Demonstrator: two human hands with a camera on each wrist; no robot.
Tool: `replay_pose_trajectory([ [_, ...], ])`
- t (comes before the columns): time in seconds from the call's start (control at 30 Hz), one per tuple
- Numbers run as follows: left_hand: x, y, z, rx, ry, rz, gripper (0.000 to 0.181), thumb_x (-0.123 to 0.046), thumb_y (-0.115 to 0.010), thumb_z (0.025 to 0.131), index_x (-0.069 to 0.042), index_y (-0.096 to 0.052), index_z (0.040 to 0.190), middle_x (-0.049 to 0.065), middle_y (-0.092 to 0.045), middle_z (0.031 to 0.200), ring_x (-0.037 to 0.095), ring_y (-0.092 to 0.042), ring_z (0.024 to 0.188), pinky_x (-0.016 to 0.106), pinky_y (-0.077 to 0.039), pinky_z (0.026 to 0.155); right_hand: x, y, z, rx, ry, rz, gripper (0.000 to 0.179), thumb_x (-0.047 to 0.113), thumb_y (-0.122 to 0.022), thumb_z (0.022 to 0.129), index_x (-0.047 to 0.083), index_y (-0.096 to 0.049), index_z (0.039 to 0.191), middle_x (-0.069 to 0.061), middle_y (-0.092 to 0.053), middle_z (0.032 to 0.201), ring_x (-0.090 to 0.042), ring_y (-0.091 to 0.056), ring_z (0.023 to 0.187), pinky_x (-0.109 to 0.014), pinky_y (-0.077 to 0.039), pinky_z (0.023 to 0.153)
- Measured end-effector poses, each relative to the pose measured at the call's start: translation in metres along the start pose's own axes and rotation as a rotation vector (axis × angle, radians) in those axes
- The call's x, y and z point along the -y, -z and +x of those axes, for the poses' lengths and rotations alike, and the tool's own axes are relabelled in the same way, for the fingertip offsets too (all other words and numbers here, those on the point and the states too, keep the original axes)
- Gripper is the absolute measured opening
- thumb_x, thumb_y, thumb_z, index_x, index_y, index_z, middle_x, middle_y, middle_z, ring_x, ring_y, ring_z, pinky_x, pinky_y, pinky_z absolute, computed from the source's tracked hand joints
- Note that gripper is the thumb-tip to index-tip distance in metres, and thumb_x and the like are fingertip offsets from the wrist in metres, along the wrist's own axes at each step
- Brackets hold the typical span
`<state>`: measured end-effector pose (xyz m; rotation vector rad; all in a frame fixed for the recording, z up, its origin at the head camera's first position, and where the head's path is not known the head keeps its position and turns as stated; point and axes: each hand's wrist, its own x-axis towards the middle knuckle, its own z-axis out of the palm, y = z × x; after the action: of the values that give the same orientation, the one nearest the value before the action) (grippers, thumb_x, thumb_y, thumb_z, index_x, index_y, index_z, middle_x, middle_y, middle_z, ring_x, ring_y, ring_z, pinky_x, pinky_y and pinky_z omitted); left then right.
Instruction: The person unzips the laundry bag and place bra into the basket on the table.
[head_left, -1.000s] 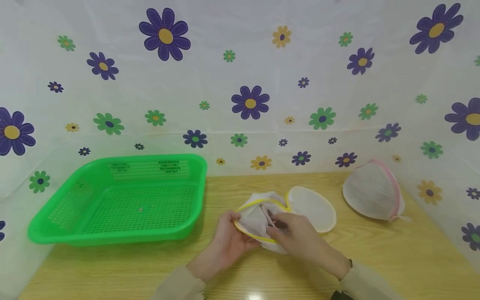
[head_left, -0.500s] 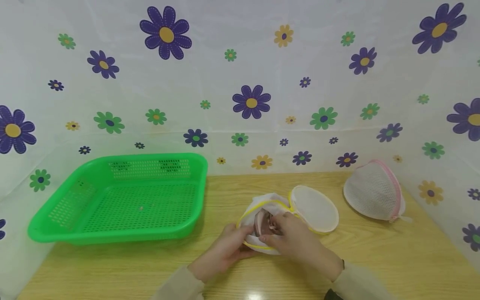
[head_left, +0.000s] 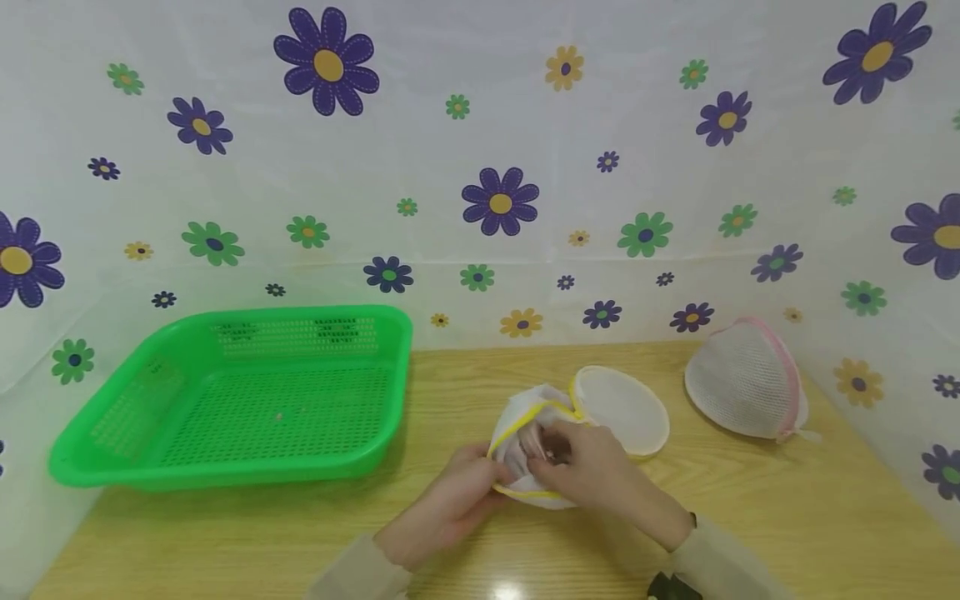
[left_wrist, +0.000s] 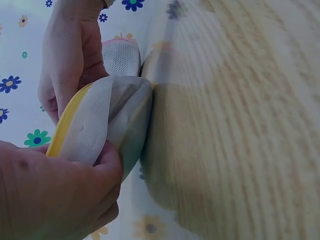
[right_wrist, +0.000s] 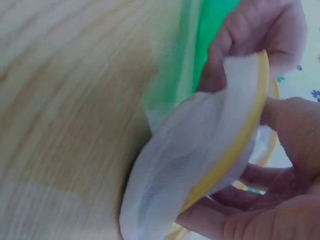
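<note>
A white mesh laundry bag (head_left: pixel 517 408) with a yellow-edged opening stands unzipped on the table, its round lid (head_left: pixel 622 408) folded back to the right. My left hand (head_left: pixel 450 504) grips the near-left rim, thumb at the opening and fingers outside against the mesh (left_wrist: pixel 132 115). Reaching into the mouth, my right hand (head_left: pixel 600 475) has its fingers curled and pinches a shiny brownish-pink item (head_left: pixel 531 440). Most of that item is hidden by the hand and bag wall, so its kind is unclear. In the right wrist view, the bag's side covers the inside.
A green perforated plastic basket (head_left: pixel 277 417) stands at the left. Towards the back right lies a dome-shaped mesh bag with pink trim (head_left: pixel 742 379). A flower-printed white sheet (head_left: pixel 420 150) hangs behind the wooden table (head_left: pixel 225 542).
The brownish-pink item, seen widely half a second ago, is now more covered by the right hand. The left thumb has shifted from the outer rim to just inside the mouth.
</note>
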<state>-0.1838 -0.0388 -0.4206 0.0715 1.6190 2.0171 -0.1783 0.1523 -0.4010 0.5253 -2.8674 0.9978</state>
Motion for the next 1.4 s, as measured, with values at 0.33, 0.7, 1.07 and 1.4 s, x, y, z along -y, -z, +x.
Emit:
replay_pose_trajectory([
  [0.33, 0.003, -0.002, 0.002, -0.013, -0.023, 0.053, 0.064, 0.016, -0.046, 0.070, 0.017, -0.048, 0.134, 0.010, -0.059, 0.121, 0.017, -0.057, 0.107, 0.025, -0.052, 0.089, -0.004, 0.007, 0.000, 0.019, -0.021, -0.014, 0.018, 0.008, -0.072, 0.077, 0.014, -0.056, 0.070, 0.009, -0.049, 0.063, -0.004, -0.040, 0.058, -0.018, -0.031, 0.052],
  [0.7, -0.002, -0.001, 0.001, -0.028, 0.031, 0.067, 0.036, -0.013, -0.055, 0.098, 0.008, -0.052, 0.128, 0.002, -0.064, 0.105, 0.013, -0.063, 0.092, 0.028, -0.055, 0.085, -0.027, 0.023, -0.008, 0.053, 0.031, 0.165, 0.005, 0.009, -0.067, 0.088, 0.011, -0.071, 0.088, 0.003, -0.069, 0.080, -0.003, -0.060, 0.070, -0.018, -0.048, 0.061],
  [1.07, -0.017, 0.002, 0.012, 0.001, 0.056, -0.016, 0.043, -0.034, -0.053, 0.104, 0.002, -0.061, 0.124, 0.005, -0.070, 0.098, 0.019, -0.068, 0.096, 0.042, -0.055, 0.098, -0.036, 0.048, -0.021, 0.053, 0.311, 0.173, 0.015, 0.001, -0.074, 0.088, 0.015, -0.073, 0.094, -0.002, -0.067, 0.094, -0.004, -0.059, 0.088, -0.026, -0.062, 0.074],
  [1.4, -0.019, -0.001, 0.009, 0.071, 0.015, 0.060, 0.068, -0.047, -0.042, 0.107, 0.005, -0.041, 0.150, 0.029, -0.051, 0.149, 0.043, -0.053, 0.137, 0.058, -0.044, 0.114, -0.023, 0.046, -0.025, -0.227, 0.223, -0.052, 0.016, 0.011, -0.083, 0.084, 0.013, -0.073, 0.097, 0.008, -0.071, 0.086, -0.005, -0.061, 0.076, -0.021, -0.051, 0.062],
])
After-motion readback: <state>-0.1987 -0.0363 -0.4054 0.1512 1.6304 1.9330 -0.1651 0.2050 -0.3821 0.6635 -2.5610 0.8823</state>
